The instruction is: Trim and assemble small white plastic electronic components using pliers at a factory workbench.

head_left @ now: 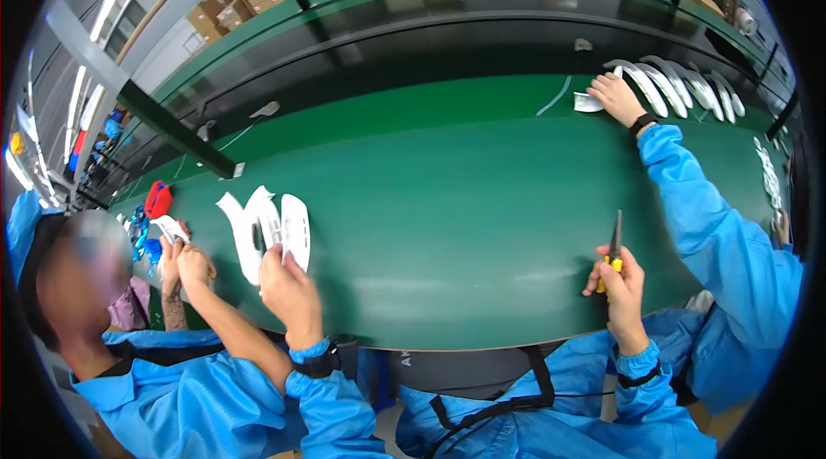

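My left hand is closed, thumb and fingers pinching the lower end of a white curved plastic part. Two similar pieces flank it: a bent white piece on the left and a slotted white piece on the right. Whether my fingers also grip those two, I cannot tell. Over to the right, my right hand is wrapped round yellow-handled scissors. Their dark, narrow blades point up and away from me, above the green table.
At my left a co-worker's hands handle a white piece, near a red item. Another co-worker's hand reaches from the right to a row of white curved parts. A dark frame post stands at the table's far left.
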{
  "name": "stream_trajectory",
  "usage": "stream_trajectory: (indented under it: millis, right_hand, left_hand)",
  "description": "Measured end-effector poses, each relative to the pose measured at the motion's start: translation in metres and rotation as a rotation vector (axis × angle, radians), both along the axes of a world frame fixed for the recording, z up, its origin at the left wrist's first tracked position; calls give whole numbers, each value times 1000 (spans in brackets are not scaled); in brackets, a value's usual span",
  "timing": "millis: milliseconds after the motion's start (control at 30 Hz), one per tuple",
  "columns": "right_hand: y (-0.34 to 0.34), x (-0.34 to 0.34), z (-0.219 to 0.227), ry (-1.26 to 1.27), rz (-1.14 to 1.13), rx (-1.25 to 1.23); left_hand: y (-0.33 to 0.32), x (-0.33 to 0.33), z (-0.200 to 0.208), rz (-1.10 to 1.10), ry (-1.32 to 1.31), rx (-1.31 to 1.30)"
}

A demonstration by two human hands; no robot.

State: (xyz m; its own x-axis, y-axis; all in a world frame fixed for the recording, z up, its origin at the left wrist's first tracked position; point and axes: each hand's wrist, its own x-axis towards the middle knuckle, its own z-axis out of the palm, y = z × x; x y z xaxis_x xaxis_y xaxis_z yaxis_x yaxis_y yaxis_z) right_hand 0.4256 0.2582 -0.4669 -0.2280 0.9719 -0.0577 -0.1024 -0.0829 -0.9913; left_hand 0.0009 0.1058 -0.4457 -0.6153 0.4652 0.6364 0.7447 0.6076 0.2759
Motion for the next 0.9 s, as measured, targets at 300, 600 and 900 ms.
stream_trajectory:
  millis: [300, 600, 900]
  right_hand:
    - [-8, 1, 14, -95, 160, 6]
    - [-31, -17, 39, -328, 400, 30]
    - [-42, -28, 42, -567, 485, 201]
  left_hand:
    - [-2, 140, 1, -588, -1319, 283]
    - [-51, 236, -34, -870, -1851, 123]
    - [-39, 261, -75, -1166, -2500, 262]
